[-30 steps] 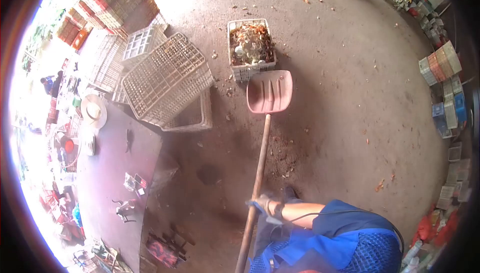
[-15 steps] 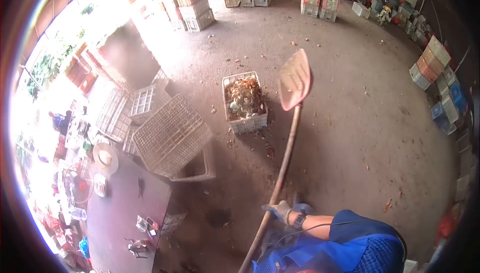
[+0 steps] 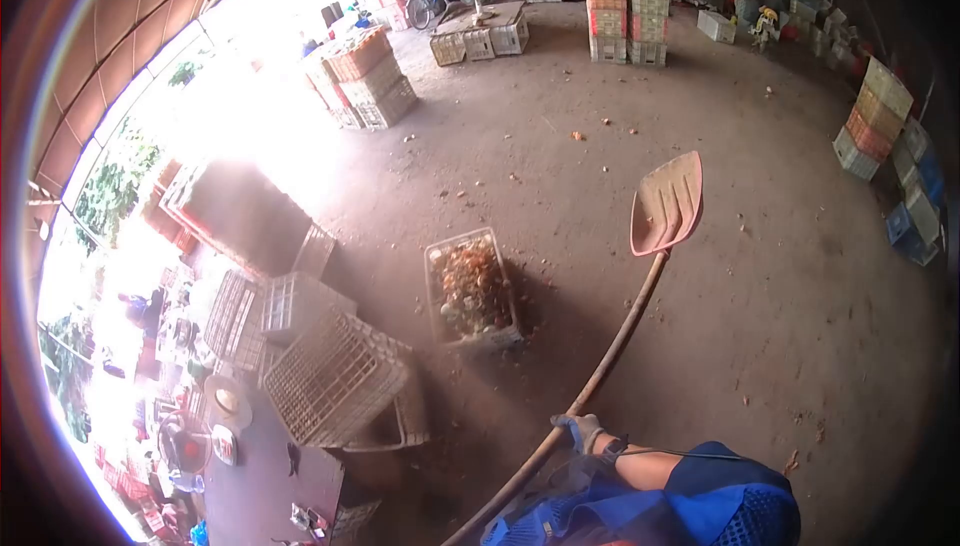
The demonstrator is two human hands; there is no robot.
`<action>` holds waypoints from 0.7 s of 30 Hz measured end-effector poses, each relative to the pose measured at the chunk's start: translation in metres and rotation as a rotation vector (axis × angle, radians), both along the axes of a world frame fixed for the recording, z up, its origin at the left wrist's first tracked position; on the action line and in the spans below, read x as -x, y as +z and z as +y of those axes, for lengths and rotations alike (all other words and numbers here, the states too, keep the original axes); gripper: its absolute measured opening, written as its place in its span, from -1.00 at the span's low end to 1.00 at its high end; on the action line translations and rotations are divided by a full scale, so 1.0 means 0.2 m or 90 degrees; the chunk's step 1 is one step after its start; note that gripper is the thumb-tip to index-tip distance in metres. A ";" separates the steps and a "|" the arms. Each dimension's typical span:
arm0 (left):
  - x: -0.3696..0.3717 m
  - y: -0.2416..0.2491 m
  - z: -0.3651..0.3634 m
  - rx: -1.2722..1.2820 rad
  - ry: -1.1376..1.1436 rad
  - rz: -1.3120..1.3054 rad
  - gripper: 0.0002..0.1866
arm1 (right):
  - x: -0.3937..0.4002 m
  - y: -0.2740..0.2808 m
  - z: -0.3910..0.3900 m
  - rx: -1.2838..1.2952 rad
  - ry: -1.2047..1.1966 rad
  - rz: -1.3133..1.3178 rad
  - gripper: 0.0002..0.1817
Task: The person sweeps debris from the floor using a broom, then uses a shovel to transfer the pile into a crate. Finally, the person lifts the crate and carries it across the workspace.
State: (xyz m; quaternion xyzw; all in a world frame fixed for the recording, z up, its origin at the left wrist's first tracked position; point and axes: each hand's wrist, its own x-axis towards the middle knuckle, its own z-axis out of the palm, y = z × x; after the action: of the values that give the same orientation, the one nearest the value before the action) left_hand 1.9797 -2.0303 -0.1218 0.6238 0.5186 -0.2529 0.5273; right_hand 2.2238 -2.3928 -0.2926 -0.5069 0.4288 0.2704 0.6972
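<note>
My right hand, in a pale work glove, is closed around the wooden handle of a shovel. The shovel's broad, faded pink ribbed scoop is held out ahead over the floor, with nothing on it. The handle's lower end runs out of view at the bottom. To the left of the shovel, apart from it, a white plastic crate stands on the floor, filled with brown and orange plant-like scraps. My left hand is not in view.
Tilted and stacked empty-looking crates stand at left beside a table with a straw hat nearby. Tall crate stacks stand at the back. More crates line the right side. Small scraps dot the concrete floor.
The shovel's scoop has swung to the right and turned its ribbed face more towards me. The view has tilted up, so the scrap-filled crate appears lower. My right hand keeps its grip.
</note>
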 end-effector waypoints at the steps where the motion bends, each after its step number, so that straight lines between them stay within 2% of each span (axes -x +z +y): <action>1: -0.15 0.05 -0.09 -0.049 -0.085 -0.007 -0.70 | -0.12 -0.01 -0.07 -0.002 -0.036 -0.028 -0.78; 3: -0.40 0.13 -0.22 -0.129 -0.216 -0.019 -0.69 | -0.35 -0.06 -0.20 -0.005 -0.103 -0.079 -0.78; 4: -0.51 0.16 -0.27 -0.152 -0.260 -0.024 -0.69 | -0.47 -0.16 -0.26 -0.082 -0.170 -0.106 -0.79; 5: -0.62 0.18 -0.32 -0.172 -0.293 -0.031 -0.69 | -0.58 -0.17 -0.33 -0.091 -0.190 -0.100 -0.79; 8: -0.92 0.21 -0.41 -0.207 -0.349 -0.036 -0.67 | -0.94 -0.13 -0.50 -0.110 -0.251 -0.115 -0.77; 14: -1.60 0.09 -0.44 -0.242 -0.400 -0.030 -0.63 | -1.66 -0.09 -0.73 -0.018 -0.308 -0.215 -0.71; 15: -1.76 0.06 -0.43 -0.244 -0.408 -0.031 -0.62 | -1.80 -0.21 -0.81 -0.017 -0.311 -0.208 -0.68; 19: -2.33 -0.04 -0.39 -0.259 -0.454 -0.048 -0.58 | -2.35 0.00 -1.01 0.043 -0.401 -0.219 -0.71; 21: -2.63 -0.10 -0.39 -0.264 -0.490 -0.072 -0.56 | -2.58 0.10 -1.12 -0.061 -0.396 -0.271 -0.78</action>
State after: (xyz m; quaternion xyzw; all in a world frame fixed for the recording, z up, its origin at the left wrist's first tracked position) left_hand 2.5052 -2.1087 -0.1413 0.8770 0.2585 -0.2869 0.2859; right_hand 2.7400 -2.6160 -0.2729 -0.3641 0.3947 -0.0458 0.8423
